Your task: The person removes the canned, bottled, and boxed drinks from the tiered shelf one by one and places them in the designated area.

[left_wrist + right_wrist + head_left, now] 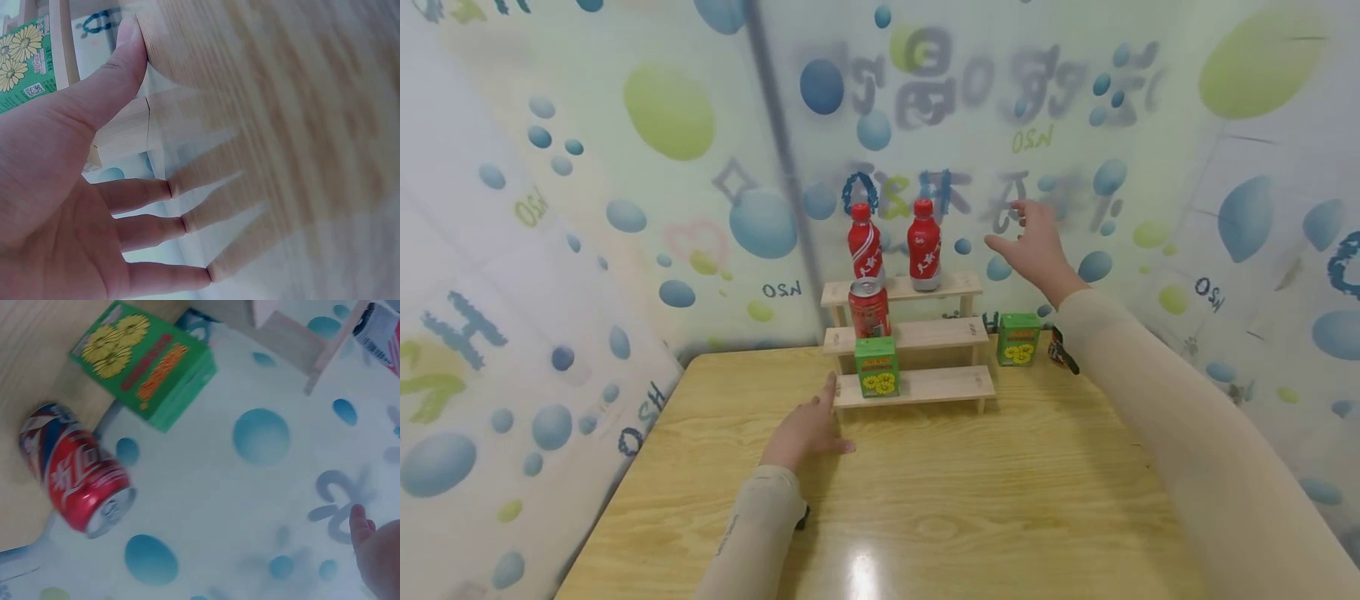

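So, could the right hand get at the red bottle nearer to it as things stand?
Probably yes: the right hand hovers to one side of the nearer red bottle, holding nothing, and no object shows between them.

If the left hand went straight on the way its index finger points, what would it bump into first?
The left hand would most likely meet the left end of the wooden stand; whether any gap lies between them is unclear.

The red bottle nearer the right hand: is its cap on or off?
On: in the head view, a red cap covers the top of that bottle on the highest shelf.
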The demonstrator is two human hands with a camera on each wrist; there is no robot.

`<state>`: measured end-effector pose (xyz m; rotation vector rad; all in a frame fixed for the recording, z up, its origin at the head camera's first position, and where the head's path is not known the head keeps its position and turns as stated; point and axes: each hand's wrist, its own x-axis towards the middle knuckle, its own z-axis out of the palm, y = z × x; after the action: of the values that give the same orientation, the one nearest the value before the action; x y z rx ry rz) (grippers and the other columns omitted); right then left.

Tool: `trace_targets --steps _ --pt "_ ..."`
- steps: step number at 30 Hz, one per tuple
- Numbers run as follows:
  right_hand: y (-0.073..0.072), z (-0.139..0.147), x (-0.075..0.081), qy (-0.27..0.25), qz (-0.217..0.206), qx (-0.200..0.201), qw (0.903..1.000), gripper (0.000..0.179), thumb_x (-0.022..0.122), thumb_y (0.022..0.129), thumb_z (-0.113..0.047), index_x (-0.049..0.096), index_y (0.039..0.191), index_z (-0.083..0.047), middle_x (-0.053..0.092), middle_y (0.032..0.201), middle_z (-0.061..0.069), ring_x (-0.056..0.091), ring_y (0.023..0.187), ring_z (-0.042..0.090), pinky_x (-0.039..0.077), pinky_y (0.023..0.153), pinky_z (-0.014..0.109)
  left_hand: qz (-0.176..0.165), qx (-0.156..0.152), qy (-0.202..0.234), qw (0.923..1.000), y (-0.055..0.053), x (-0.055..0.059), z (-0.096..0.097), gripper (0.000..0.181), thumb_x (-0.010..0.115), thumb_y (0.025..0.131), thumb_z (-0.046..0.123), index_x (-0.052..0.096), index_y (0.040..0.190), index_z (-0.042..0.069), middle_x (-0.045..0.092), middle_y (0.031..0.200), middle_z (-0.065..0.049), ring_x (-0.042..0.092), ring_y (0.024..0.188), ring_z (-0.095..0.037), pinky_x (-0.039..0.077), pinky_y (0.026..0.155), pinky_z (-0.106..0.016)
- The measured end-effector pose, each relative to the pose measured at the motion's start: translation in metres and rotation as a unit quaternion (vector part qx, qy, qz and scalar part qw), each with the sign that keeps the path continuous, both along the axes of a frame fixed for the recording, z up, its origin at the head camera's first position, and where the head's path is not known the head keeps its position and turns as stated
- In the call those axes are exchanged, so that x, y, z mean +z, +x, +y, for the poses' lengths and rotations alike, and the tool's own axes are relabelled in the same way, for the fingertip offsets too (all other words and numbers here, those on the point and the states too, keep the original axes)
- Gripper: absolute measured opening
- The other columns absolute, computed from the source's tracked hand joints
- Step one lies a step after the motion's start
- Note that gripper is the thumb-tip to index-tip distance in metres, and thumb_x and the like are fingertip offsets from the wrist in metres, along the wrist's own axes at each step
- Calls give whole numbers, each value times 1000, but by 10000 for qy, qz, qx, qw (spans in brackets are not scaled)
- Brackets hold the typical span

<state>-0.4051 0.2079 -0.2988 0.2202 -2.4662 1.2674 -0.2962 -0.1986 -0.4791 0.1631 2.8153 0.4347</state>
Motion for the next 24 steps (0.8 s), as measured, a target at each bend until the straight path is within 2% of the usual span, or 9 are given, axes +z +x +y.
trace_targets --steps 4,7,12,17,24 --pt "-2 -21 11 -161 28 105 9998 78 72 100 -35 35 162 -4 35 163 24 41 149 42 42 124 57 36 -29 14 10000 0 0 1 140 90 81 54 -10 172 18 35 166 -35 44 149 -57 41 123 -65" --pt "-2 -36 19 -194 -101 108 9997 79 72 100 -38 34 163 -8 36 164 21 42 150 39 43 124 56 50 -24 35 10000 0 -1 1 140 90 81 53 -10 172 17 35 166 -36 45 149 -56 41 123 -65" --pt "-6 -59 27 -258 -208 178 9993 79 73 100 -39 35 163 -11 37 165 16 41 151 35 45 124 53 69 -28 8 10000 1 -1 1 139 89 82 53 -10 172 16 36 166 -36 46 148 -56 42 122 -64" --pt "-10 -78 27 -446 -320 350 9979 80 75 98 -39 35 163 -13 39 165 14 42 151 32 46 123 51 87 -43 -46 9999 1 2 1 139 89 82 53 -10 172 16 37 165 -36 47 147 -55 43 122 -64" --pt "-14 -95 18 -599 -344 513 9963 79 77 98 -36 37 162 -12 43 162 16 46 147 33 51 118 51 133 -60 -52 9999 3 3 1 137 89 82 52 -8 172 15 37 165 -37 48 147 -55 42 123 -63"
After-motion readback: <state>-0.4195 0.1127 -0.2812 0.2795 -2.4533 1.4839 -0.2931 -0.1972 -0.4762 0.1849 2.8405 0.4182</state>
